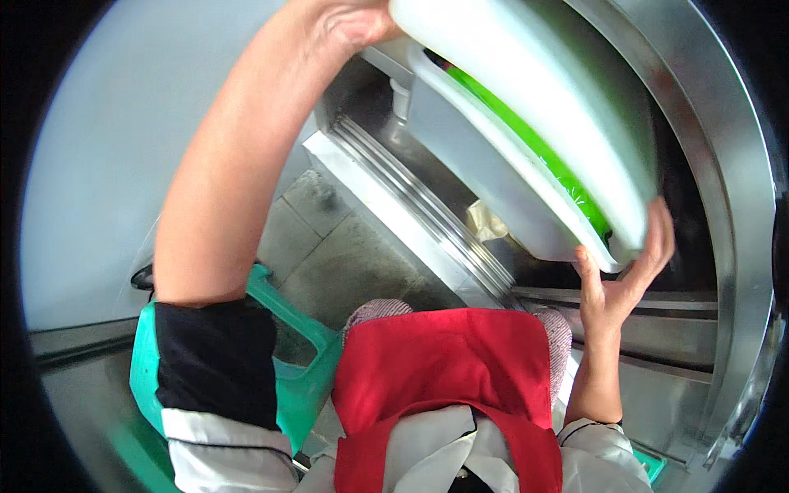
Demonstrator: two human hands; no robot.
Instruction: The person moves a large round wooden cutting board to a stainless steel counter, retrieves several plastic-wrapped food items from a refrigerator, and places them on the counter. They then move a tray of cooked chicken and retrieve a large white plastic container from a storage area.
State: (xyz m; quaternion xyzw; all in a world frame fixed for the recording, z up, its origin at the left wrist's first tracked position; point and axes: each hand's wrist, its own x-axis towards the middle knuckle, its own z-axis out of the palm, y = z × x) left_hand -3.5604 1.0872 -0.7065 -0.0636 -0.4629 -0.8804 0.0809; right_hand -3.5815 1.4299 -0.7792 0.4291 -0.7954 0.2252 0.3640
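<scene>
A white plastic lid or tray (524,92) is tilted over a whitish plastic tub (487,166). Something bright green (524,132) with small white marks shows in the gap between them. At the right end, my right hand (622,277) grips, its thumb at the tub's rim and its blurred fingers at the edge of the white piece. My left hand (370,21) reaches up to the far left end of the white piece; its fingers are hidden behind it and cut off by the picture's top edge.
Below the tub lie a metal ledge with ridged rails (425,197) and a crumpled cream-coloured piece (487,222). A curved-looking metal frame (709,123) stands at the right. Grey floor tiles (345,259) show beneath. A green plastic stool or crate (308,370) is at my left side.
</scene>
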